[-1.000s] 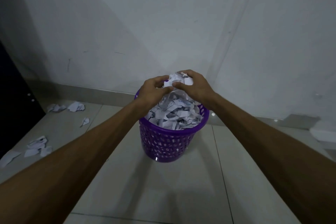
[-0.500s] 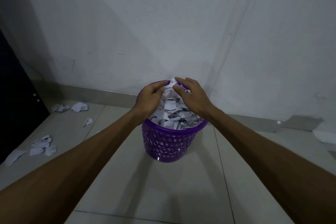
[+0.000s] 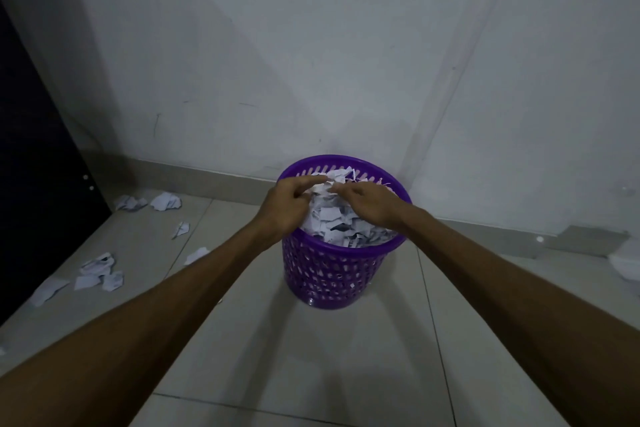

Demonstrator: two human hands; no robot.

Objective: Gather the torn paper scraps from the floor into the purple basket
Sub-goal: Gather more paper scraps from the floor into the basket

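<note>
Purple basket [image 3: 332, 274] part hidden, left hand [image 3: 282, 206] and right hand [image 3: 369, 201] relaxed, resting on paper scraps [image 3: 337, 220]

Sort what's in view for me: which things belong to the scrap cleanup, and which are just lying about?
Job:
purple basket
paper heap in the basket
left hand and right hand, over the heap
loose scraps on the floor, more by the wall

Lying about:
dark panel at left
white object at right edge
</note>
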